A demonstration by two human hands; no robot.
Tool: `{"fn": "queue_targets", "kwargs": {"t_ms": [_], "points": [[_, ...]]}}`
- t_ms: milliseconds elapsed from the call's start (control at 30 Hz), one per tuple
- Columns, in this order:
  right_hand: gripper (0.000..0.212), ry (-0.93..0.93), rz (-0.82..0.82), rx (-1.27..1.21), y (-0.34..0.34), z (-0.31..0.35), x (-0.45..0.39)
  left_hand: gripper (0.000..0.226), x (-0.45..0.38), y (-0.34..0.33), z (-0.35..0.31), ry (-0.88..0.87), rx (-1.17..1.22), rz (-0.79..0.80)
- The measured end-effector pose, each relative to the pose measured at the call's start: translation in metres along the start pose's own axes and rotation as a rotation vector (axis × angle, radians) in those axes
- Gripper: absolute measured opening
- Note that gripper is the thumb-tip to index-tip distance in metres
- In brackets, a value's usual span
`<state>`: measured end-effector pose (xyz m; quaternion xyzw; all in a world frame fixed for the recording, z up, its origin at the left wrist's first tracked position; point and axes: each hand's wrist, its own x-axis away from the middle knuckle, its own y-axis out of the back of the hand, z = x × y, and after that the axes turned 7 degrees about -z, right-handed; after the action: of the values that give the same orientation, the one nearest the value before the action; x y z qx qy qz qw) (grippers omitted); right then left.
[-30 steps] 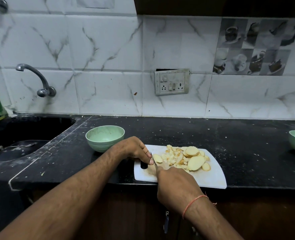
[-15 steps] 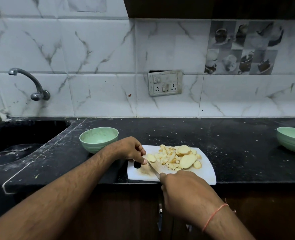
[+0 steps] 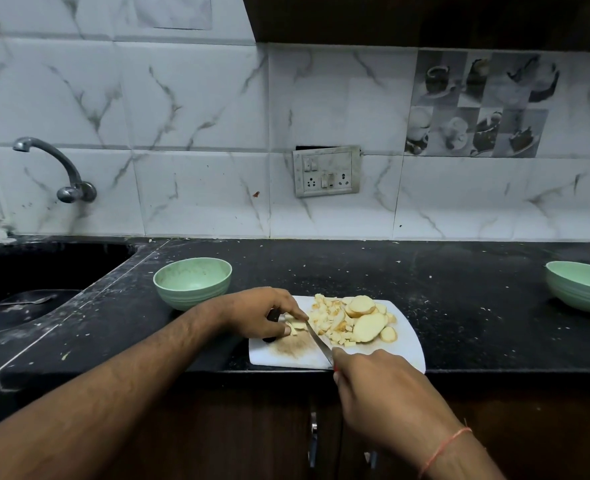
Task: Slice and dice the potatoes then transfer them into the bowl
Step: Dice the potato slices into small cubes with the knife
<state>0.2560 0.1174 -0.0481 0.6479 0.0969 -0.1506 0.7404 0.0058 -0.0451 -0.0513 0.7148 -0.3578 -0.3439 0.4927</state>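
left hand (image 3: 269, 315) pinches potato bit (image 3: 297, 326) on board (image 3: 404, 344) | right hand (image 3: 373, 386) grips knife (image 3: 318, 341) | potato pile (image 3: 352, 318) right of blade | bowl (image 3: 192, 282) left of board | second bowl (image 3: 581, 285) far right on table (image 3: 460, 306)

Marble-tile wall (image 3: 196, 109) (grey-veined), black counter (image 3: 460, 306), wall tap (image 3: 61, 168), socket (image 3: 326, 171).

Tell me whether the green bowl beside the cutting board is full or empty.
Empty: the green bowl shows only its bare speckled inside; the diced potato lies on the cutting board.
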Motion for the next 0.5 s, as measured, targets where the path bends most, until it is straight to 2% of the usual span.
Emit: {"fn": "queue_targets", "kwargs": {"t_ms": [133,367,500], "points": [[0.026,0.002,-0.004,-0.004,-0.002,0.0,-0.004,0.042,0.001,0.001,-0.002,-0.009,-0.01,-0.023],[0.029,-0.015,-0.019,0.015,-0.008,0.0,-0.009,0.038,0.008,-0.012,0.003,0.078,0.111,-0.153],[0.033,-0.012,-0.018,0.094,-0.013,-0.001,-0.015,0.035,0.008,-0.016,0.006,0.172,0.196,-0.144]]}}
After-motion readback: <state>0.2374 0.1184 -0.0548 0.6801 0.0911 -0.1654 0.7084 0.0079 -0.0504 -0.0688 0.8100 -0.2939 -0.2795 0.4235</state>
